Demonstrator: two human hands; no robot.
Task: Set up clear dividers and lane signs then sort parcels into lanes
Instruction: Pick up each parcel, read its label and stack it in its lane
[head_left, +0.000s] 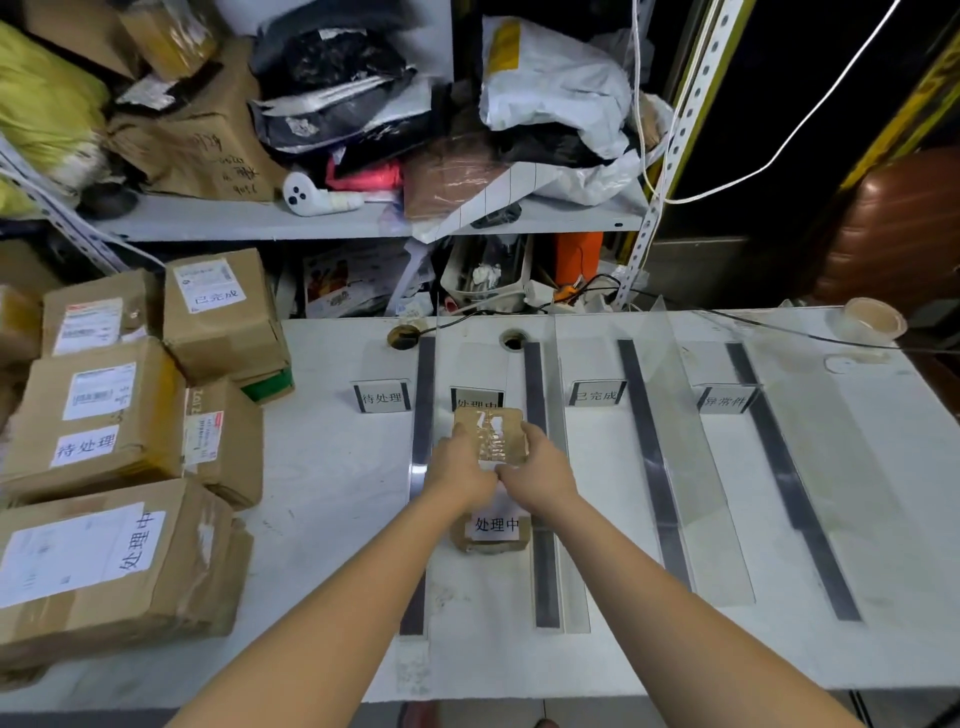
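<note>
A small brown parcel (491, 434) wrapped in shiny tape sits in the second lane, held at both sides by my left hand (460, 465) and my right hand (540, 467). Beneath my hands lies another small parcel (493, 532) with a white 处理中 label. Clear dividers on dark base strips (423, 467) (540, 483) (654, 467) (789, 478) split the white table (332, 493) into lanes. Lane signs stand at the back: 待处理 (382, 398), 处理中 (477, 399) partly hidden by the parcel, 已完成 (596, 396) and 异常件 (726, 400).
Several cardboard parcels with white labels are stacked at the left: one marked 待处理 (93, 415), one 处理中 (109, 556), one 已完成 (223, 312). A tape roll (875, 319) sits at the far right corner. Cluttered shelves (363, 221) rise behind the table.
</note>
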